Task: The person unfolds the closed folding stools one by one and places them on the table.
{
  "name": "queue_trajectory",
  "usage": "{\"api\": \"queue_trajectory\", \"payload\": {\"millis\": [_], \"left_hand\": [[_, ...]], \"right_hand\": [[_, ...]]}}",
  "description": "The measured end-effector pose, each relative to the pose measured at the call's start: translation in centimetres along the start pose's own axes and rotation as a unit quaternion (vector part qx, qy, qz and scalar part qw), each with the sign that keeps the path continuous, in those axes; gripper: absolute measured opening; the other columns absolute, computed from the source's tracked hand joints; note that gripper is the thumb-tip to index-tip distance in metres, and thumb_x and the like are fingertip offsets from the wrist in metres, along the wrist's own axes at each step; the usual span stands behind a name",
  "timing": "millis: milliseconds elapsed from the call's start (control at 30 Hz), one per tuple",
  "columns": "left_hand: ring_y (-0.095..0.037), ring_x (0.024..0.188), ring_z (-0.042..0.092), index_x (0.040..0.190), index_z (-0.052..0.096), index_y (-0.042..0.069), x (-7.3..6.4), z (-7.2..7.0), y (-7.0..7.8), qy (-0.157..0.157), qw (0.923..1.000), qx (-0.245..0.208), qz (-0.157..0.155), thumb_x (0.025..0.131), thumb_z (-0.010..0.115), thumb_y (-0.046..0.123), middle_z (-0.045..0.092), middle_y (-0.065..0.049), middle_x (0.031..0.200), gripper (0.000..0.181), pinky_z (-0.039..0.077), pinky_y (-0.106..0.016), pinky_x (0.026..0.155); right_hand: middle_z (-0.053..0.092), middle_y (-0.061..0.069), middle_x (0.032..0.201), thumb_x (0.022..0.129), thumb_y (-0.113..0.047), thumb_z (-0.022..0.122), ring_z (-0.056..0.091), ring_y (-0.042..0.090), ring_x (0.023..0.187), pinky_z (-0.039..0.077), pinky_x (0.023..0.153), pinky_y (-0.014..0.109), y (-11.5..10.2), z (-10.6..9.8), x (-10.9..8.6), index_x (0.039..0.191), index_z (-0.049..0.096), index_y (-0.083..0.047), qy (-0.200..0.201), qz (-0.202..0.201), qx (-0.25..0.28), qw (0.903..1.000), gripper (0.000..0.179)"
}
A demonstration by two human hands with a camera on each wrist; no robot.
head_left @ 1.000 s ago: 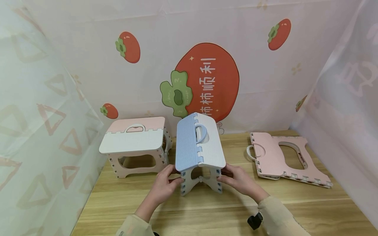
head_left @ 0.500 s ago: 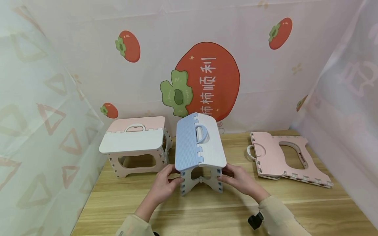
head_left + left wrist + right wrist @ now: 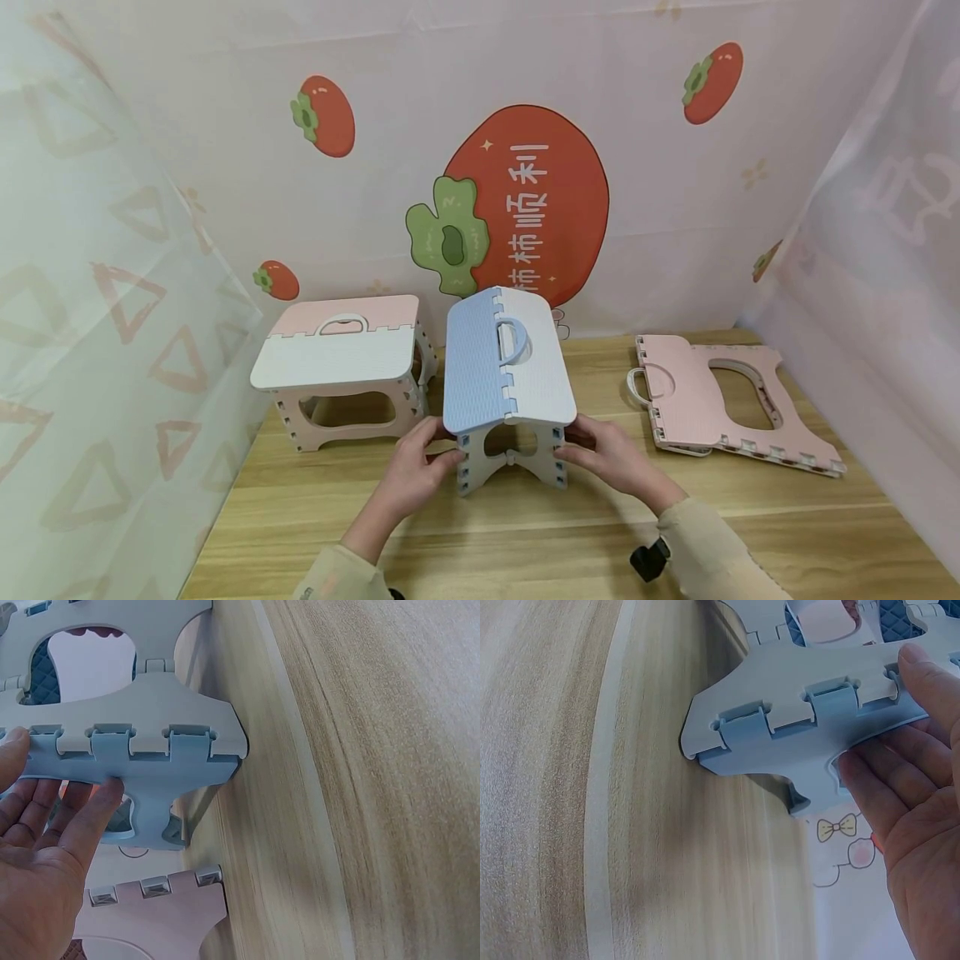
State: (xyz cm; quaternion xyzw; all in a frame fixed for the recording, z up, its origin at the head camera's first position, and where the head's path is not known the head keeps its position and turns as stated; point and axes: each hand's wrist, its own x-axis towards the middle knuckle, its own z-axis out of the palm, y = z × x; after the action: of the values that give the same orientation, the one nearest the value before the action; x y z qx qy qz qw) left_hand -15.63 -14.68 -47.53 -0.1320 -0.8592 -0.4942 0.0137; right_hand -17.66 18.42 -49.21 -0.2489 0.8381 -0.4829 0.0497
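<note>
A blue and white folding step stool (image 3: 476, 358) stands at the middle of the wooden table, its hinged top slightly peaked along the seam. My left hand (image 3: 416, 471) grips the edge of its left leg panel; in the left wrist view the thumb lies on the white end and the fingers (image 3: 90, 825) reach behind the blue panel. On the opposite side, my right hand (image 3: 611, 458) holds the right leg panel the same way, thumb (image 3: 926, 675) in front and fingers at the panel's cutout. A blue carry handle (image 3: 516, 342) sits at the seam.
To the left stands a pink and white folding stool (image 3: 337, 358), unfolded, close to the blue one. At the right a pink folding stool (image 3: 686, 396) lies flat on the table (image 3: 525, 550). A printed cloth (image 3: 645, 250) hangs behind.
The blue and white stool's leg panels have spread slightly farther apart, and its top has flattened a little. Both hands keep their grip and have moved outward very slightly with the panels.
</note>
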Motion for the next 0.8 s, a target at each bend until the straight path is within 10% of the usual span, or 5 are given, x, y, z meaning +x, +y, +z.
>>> {"api": "queue_trajectory", "payload": {"millis": [800], "left_hand": [[-0.034,0.122,0.059,0.12,0.066,0.02,0.03,-0.08,-0.19,-0.016,0.9988,-0.04,-0.026,0.096,0.073,0.011,0.062,0.002,0.12,0.027,0.058,-0.033,0.095]], "right_hand": [[0.064,0.017,0.137,0.098,-0.031,0.07,0.064,0.035,0.123,0.057,0.097,0.039,-0.08,-0.2,0.04,0.144,0.055,-0.006,0.001,0.004,-0.001,1.0,0.054]]}}
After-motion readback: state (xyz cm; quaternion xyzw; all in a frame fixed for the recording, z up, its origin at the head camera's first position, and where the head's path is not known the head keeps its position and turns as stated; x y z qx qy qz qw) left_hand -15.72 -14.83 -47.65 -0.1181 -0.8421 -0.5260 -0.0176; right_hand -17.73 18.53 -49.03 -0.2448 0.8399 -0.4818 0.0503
